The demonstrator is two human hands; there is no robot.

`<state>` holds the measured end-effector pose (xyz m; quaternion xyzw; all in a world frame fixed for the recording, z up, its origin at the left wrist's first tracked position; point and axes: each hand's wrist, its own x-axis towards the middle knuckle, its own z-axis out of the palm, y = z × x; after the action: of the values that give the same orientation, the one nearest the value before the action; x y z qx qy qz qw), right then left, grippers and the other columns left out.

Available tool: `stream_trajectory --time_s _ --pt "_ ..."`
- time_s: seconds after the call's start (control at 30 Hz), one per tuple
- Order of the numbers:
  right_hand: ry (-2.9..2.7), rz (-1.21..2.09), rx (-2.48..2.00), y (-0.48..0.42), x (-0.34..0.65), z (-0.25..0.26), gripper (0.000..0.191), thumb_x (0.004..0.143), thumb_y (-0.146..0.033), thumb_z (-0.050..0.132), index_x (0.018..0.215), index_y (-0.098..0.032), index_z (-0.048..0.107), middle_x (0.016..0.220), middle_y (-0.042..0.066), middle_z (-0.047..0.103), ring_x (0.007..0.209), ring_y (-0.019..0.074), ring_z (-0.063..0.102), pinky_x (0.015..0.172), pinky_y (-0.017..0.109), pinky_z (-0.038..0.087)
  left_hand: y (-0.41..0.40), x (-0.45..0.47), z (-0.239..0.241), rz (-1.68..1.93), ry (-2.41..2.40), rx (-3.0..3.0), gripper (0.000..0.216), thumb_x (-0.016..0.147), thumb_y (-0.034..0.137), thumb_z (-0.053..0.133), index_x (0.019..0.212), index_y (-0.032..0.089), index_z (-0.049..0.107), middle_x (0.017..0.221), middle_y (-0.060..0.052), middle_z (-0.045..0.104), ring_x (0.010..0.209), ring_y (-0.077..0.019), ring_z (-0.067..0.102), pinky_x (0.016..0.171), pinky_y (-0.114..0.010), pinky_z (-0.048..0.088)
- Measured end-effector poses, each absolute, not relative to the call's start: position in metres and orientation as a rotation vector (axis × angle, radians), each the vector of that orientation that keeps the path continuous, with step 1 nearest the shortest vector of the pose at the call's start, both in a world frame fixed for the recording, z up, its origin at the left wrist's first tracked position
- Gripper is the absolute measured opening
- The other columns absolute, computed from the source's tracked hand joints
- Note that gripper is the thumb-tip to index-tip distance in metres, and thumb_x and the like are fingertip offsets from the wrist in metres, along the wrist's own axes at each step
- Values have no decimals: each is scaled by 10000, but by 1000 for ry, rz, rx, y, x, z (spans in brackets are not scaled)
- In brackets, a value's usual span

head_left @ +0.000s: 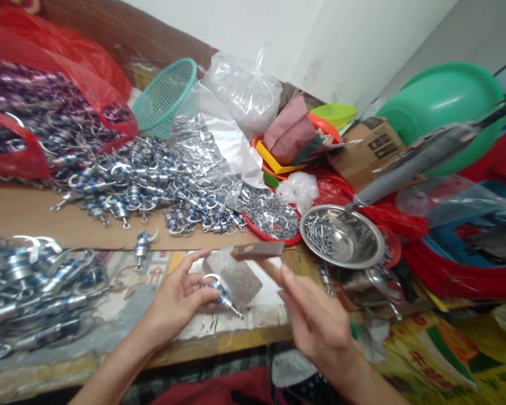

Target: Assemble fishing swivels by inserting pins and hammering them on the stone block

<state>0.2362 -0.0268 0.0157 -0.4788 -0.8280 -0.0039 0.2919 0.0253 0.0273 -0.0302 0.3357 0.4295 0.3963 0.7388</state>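
My left hand (189, 298) pinches a small silver and blue metal fitting (223, 293) with a curved hook at one end and a small eye at the other. The fitting lies against a grey metal block (244, 284) on the bench. In my right hand (320, 315) is a hammer (263, 250), its handle wrapped by my fingers and its head over the block's upper right part. Just left of the block, one loose fitting of the same kind (141, 247) rests at the cardboard's edge.
Heaped fittings (139, 174) cover the cardboard, with another pile (37, 298) at left. A red bag (67, 50) of purple-toned parts stands behind. To the right are a red tray (274, 216) of small metal pieces and a steel bowl (354, 242) holding pins. A grey rod-like bar (421, 157) slants above.
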Motion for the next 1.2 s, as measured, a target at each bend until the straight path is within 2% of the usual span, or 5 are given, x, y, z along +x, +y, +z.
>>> stream_trajectory --time_s 0.1,0.43,0.67,0.87,1.2 --pt "-2415 66 -1389 -37 230 7 560 808 -32 393 1346 -180 353 799 73 634 675 190 605 569 290 516 27 25 -31 881 945 754 783 568 194 736 1234 178 327 626 34 634 594 -179 644 592 -335 539" --pt "-2076 300 -1496 -37 244 -16 425 844 -126 440 1262 -186 484 958 94 654 818 181 632 710 288 530 26 23 -34 886 939 798 675 610 170 708 1192 191 367 672 13 667 647 -194 654 649 -369 544" --pt "-1963 481 -1686 28 266 -37 240 805 -274 536 977 -202 687 816 36 714 731 187 655 647 292 532 29 18 -31 845 1195 1311 76 630 236 671 673 178 694 696 -41 706 696 -216 642 700 -329 494" --pt "-1860 179 -1947 98 276 -39 302 838 -178 442 1062 -119 635 1047 150 638 984 240 582 883 362 419 29 20 -35 980 1156 1535 67 648 246 660 625 208 710 805 -37 615 800 -191 597 710 -279 456" --pt "-1933 181 -2063 140 285 -43 350 668 -64 553 983 -166 667 951 106 665 924 246 602 852 321 425 25 23 -37 993 1128 1617 71 685 190 648 692 205 717 702 -16 639 693 -158 601 655 -249 445"
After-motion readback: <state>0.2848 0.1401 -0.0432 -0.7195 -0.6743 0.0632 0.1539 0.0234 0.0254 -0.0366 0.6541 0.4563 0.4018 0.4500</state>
